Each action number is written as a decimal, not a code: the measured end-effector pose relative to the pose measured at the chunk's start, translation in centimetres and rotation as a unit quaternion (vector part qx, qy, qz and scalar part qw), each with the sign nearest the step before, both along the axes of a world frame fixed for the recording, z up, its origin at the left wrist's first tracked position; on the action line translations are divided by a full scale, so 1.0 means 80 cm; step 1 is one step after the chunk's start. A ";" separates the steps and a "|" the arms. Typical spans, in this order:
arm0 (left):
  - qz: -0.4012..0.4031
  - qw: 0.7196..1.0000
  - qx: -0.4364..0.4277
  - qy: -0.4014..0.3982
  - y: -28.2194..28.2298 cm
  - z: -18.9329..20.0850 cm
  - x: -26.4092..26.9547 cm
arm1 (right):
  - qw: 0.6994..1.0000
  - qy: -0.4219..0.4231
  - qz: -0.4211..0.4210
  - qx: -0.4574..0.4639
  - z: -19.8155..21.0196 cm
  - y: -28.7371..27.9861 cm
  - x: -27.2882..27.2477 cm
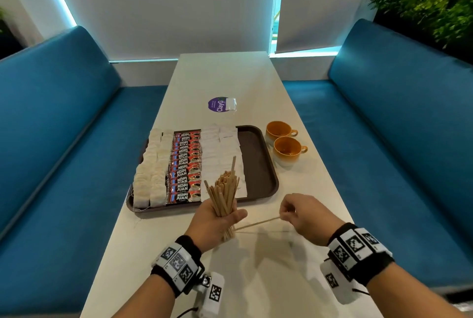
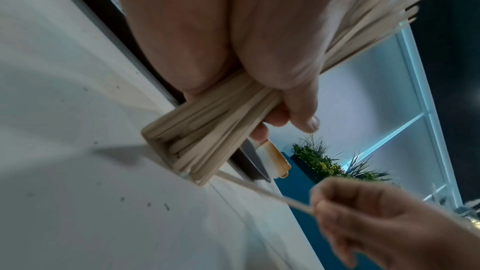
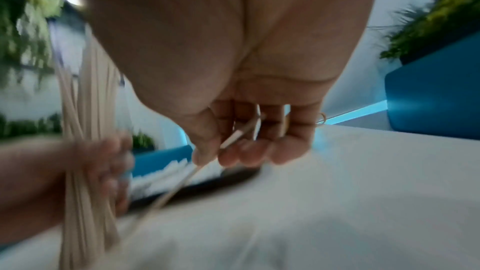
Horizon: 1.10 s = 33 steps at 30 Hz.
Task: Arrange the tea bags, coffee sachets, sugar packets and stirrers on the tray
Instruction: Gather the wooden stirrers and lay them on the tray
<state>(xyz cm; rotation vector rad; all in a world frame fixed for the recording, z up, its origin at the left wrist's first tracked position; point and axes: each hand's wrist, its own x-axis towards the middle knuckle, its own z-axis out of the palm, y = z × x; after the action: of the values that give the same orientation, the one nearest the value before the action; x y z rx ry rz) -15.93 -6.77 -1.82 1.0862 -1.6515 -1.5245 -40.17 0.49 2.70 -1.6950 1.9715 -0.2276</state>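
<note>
A brown tray [image 1: 258, 164] holds columns of tea bags [image 1: 151, 172], red coffee sachets [image 1: 185, 166] and white sugar packets [image 1: 217, 154]; its right strip is bare. My left hand [image 1: 215, 223] grips a fanned bundle of wooden stirrers [image 1: 224, 189] upright, the bundle's lower ends [image 2: 192, 151] standing on the table just in front of the tray. My right hand [image 1: 299, 211] pinches one end of a single stirrer [image 1: 256, 224] that reaches across to the foot of the bundle. The wrist views show that stirrer [image 2: 265, 190] [image 3: 233, 137] between thumb and fingers.
Two orange cups [image 1: 284, 142] stand right of the tray. A purple round sticker [image 1: 217, 104] with a small white packet [image 1: 230, 105] lies farther back on the white table [image 1: 268, 279]. Blue benches [image 1: 384, 126] flank both sides.
</note>
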 end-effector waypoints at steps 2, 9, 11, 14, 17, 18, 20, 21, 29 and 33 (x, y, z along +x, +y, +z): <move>-0.009 1.000 0.002 0.000 -0.001 0.003 -0.001 | 0.997 -0.060 -0.015 -0.035 0.028 -0.003 0.006; -0.014 1.000 0.011 -0.012 0.001 0.006 -0.011 | 0.979 -0.136 0.055 -0.140 0.095 -0.014 0.066; -0.009 0.999 -0.002 -0.048 0.002 0.005 -0.013 | 0.975 -0.148 0.060 -0.156 0.098 -0.019 0.081; 0.025 0.999 -0.019 -0.035 0.003 0.001 -0.013 | 0.966 -0.195 0.032 -0.167 0.096 -0.024 0.089; 0.032 0.999 -0.018 -0.024 0.003 0.000 -0.011 | 0.953 -0.242 0.012 -0.180 0.095 -0.026 0.090; 0.026 0.999 -0.023 -0.025 0.003 -0.001 -0.011 | 0.952 -0.236 0.015 -0.193 0.095 -0.026 0.090; 0.015 0.999 -0.026 -0.012 0.004 0.001 -0.015 | 0.948 -0.220 0.044 -0.226 0.095 -0.025 0.089; 0.011 1.000 -0.021 -0.005 0.004 0.001 -0.017 | 0.941 -0.231 0.061 -0.240 0.097 -0.025 0.090; -0.009 1.000 -0.014 0.026 0.010 0.008 -0.030 | 0.943 -0.185 0.129 -0.243 0.099 -0.044 0.108; 0.001 1.000 -0.018 0.024 0.006 0.012 -0.029 | 0.963 -0.113 0.149 -0.195 0.084 -0.048 0.113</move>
<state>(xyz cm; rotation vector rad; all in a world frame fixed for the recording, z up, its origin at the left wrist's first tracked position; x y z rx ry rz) -18.27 -6.28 -0.83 1.0243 -1.6392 -1.5031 -31.13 -3.36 9.41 -2.0774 1.5511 -0.7036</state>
